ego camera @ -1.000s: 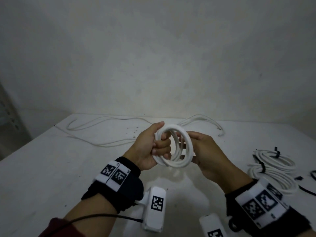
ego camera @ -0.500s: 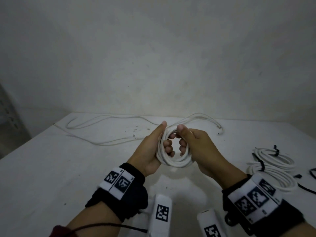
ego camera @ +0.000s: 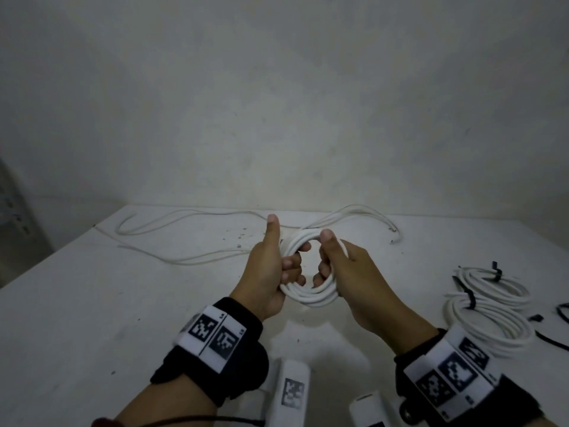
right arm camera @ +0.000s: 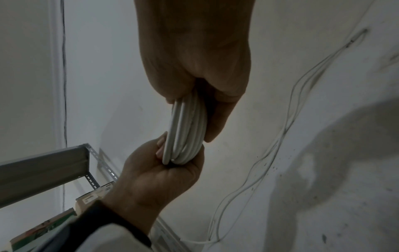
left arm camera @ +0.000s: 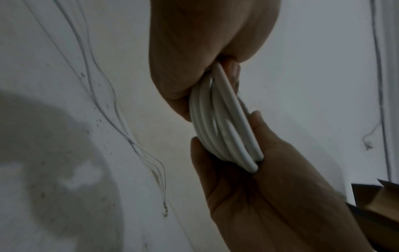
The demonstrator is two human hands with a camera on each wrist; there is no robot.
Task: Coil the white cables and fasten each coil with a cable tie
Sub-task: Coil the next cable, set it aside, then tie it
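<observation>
Both hands grip one smooth round coil of white cable above the white table.

Head view: left hand (ego camera: 271, 272) and right hand (ego camera: 351, 272) curl around opposite sides of the coil (ego camera: 311, 295); beyond it lie loose cables (ego camera: 191, 260), to its right two tied coils (ego camera: 489, 306) with black cable ties (ego camera: 496, 269). Left wrist view adds the glossy stacked turns edge-on (left arm camera: 224, 126). Right wrist view alone shows a perforated metal shelf (right arm camera: 43, 167). Since a second ago the coil has tipped flatter.
</observation>
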